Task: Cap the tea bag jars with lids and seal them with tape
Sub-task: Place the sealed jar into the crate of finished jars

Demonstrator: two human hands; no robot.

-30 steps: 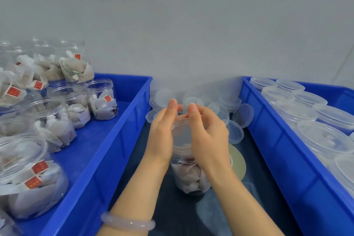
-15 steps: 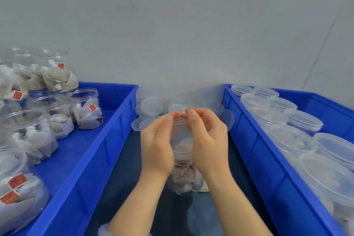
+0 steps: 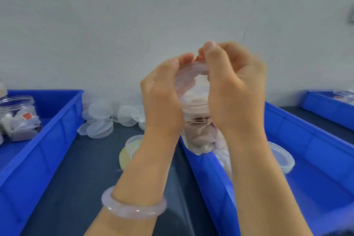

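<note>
Far out at nine o'clock: left blue tray (image 3: 47,140), with an open jar (image 3: 19,118) of tea bags standing at its far end. Toward ten o'clock, on the dark table (image 3: 86,178), a heap of loose lids (image 3: 107,118) against the wall. Nearer, at seven o'clock of the hands, a yellowish tape roll (image 3: 125,156) lying flat. Partly hidden behind the left wrist, with a spare lid (image 3: 134,140) overlapping its far edge. Round that wrist, a pale bracelet (image 3: 134,207).

In the middle, raised off the table: left hand (image 3: 162,97), fingers curled, cupping the held jar (image 3: 199,120) from its nine o'clock side. Thumb and fingertips reaching up round the rim of the lid (image 3: 189,74). Lid on the jar's mouth, tipped toward the camera. Body of the jar, full of tea bags, hanging toward six o'clock between the two wrists. Right hand (image 3: 235,92) on the three o'clock side, fingers bent tight, thumb and fingertips pinched together at twelve o'clock of the lid's rim. Too blurred to tell whether anything besides the rim sits in that pinch.

Toward four o'clock: right blue tray (image 3: 306,159), its near-left rim under the held jar, a capped jar (image 3: 283,157) just beside the right forearm. Far at two o'clock, the corner of another blue tray (image 3: 329,105).
</note>
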